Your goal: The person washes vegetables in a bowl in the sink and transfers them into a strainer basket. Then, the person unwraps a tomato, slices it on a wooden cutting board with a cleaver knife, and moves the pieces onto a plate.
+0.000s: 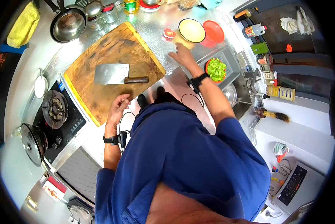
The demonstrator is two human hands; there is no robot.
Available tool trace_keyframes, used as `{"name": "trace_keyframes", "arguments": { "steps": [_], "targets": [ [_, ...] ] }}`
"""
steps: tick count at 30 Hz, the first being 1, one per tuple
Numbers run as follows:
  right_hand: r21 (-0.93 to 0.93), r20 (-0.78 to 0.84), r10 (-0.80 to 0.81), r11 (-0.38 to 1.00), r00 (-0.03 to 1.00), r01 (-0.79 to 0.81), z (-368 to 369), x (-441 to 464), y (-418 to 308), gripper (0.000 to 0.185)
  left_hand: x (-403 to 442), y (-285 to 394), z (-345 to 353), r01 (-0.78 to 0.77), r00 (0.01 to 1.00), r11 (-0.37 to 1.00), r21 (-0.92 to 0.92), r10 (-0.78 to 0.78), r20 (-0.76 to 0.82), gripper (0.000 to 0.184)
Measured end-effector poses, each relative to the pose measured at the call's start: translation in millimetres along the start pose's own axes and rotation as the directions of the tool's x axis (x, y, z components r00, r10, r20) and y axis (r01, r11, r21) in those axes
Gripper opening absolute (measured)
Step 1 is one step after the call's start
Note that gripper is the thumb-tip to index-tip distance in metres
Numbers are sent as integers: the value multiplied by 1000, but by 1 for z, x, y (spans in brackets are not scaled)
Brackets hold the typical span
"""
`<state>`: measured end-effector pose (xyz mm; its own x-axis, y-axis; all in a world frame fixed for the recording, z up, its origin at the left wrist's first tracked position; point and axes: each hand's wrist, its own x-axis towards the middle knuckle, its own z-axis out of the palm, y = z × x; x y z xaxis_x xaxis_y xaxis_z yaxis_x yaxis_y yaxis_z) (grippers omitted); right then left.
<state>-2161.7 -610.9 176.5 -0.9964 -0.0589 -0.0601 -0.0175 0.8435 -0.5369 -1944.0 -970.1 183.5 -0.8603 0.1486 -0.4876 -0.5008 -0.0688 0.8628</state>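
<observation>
My right hand (183, 56) reaches over the metal counter with fingers apart and nothing visible in them. Just beyond its fingertips stands a yellow bowl (192, 30) with a dark rim, and a red plate (213, 31) lies beside it. A small red-and-white item (169, 34) is to the left of the bowl. My left hand (119, 104) hovers at the near edge of the wooden cutting board (111, 48), fingers loosely bent and apart, seemingly holding nothing. On the board rests a cleaver (112, 74), its wooden handle pointing right.
Chopped green lettuce (216, 70) fills a red container in the grey drain tray (232, 61) by the sink (244, 108). A gas burner (55, 109) and lidded pot (31, 143) are at left. A frying pan (68, 24) sits at the back; bottles line the right ledge.
</observation>
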Motion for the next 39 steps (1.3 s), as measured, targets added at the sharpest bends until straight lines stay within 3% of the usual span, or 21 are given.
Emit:
{"name": "trace_keyframes", "arguments": {
  "steps": [4,6,8,10,14,18,24,28,30,32,34,36,39],
  "targets": [
    [-65,20,71,995,997,-69,5,56,-18,74,-16,0,-3,44,991,999,-16,-45,-129,33],
    [-24,21,211,977,977,-211,19,81,-15,76,-25,-2,-5,51,982,998,-29,-55,-182,32],
    [6,-40,191,982,981,-191,35,91,-12,75,-35,-1,-5,68,963,996,-52,-79,-259,32],
    [67,-93,299,953,950,-294,43,103,-9,76,-46,2,-2,73,941,996,-53,-86,-328,32],
    [-64,-73,304,949,950,-309,47,118,-10,77,-56,6,7,53,907,994,-95,-88,-412,29],
    [-106,59,367,927,928,-360,44,132,-9,74,-54,15,20,41,877,991,-127,-97,-471,28],
    [-141,-6,323,937,946,-320,49,133,-5,57,-49,21,32,7,847,991,-134,-77,-526,34],
    [-4,45,149,989,988,-149,37,113,-28,59,-42,53,43,44,824,999,-32,-55,-564,34],
    [187,-9,-254,950,967,251,32,95,-44,64,-35,69,42,57,862,998,10,-44,-504,34],
    [251,91,-329,921,940,298,0,66,-86,71,-25,94,45,9,903,997,-74,-40,-427,35],
    [487,152,-470,801,869,348,-24,39,-124,75,-11,108,40,-121,962,976,-178,72,-263,39],
    [516,134,-551,748,824,417,-42,13,-157,77,3,128,40,-182,980,924,-337,141,-144,46],
    [526,100,-663,668,742,526,-61,-19,-196,78,17,141,37,-177,950,719,-672,304,75,51]
  ]
}}
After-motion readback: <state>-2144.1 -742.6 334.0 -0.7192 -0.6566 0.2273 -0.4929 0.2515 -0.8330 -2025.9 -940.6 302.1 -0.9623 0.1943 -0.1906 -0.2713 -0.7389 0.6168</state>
